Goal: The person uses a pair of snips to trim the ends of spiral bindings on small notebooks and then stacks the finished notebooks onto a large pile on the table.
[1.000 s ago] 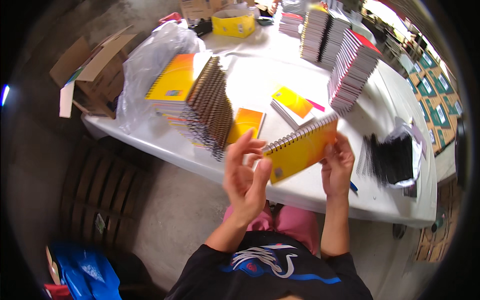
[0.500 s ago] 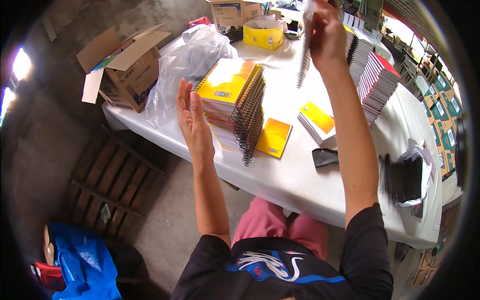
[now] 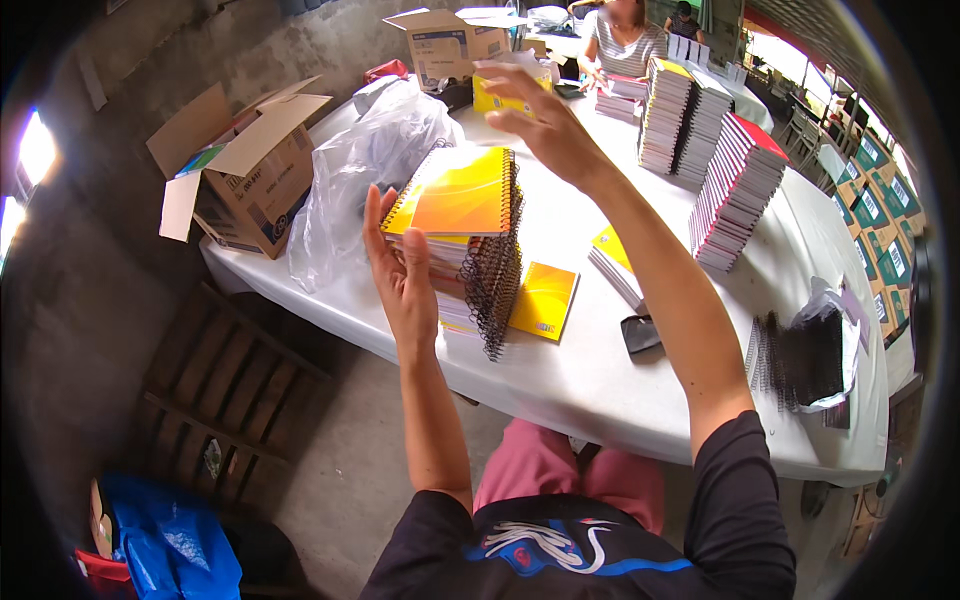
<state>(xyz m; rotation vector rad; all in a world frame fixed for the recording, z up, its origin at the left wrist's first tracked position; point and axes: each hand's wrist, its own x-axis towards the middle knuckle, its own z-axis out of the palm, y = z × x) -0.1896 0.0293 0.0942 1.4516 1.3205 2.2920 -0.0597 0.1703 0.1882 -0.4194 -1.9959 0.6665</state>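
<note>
A tall stack of spiral-bound notebooks with yellow and orange covers stands on the table before me; its top notebook [image 3: 450, 190] lies flat. Along the stack's left side rests my left hand [image 3: 402, 285], open, fingers upright and thumb near the top notebook's corner. My right hand [image 3: 548, 130] is raised beyond the stack's far right corner, fingers spread, with nothing in it. Black wire coils [image 3: 492, 290] bulge from the stack's right side. A yellow booklet [image 3: 545, 302] lies just right of them. Past it sits a low pile of yellow-covered pads [image 3: 617, 268], partly behind my right forearm.
Tall notebook stacks [image 3: 738, 190] rise at the right. A black object [image 3: 642, 334] and a bag of black coils [image 3: 810, 355] lie nearer. Crumpled clear plastic [image 3: 375, 170] and an opened carton [image 3: 250, 185] are at the left. Another person [image 3: 625, 45] handles books at the far side.
The notebook that my right hand held up at the far right is now on top of the stack. That hand has moved left and opened. My left hand stays beside the stack.
</note>
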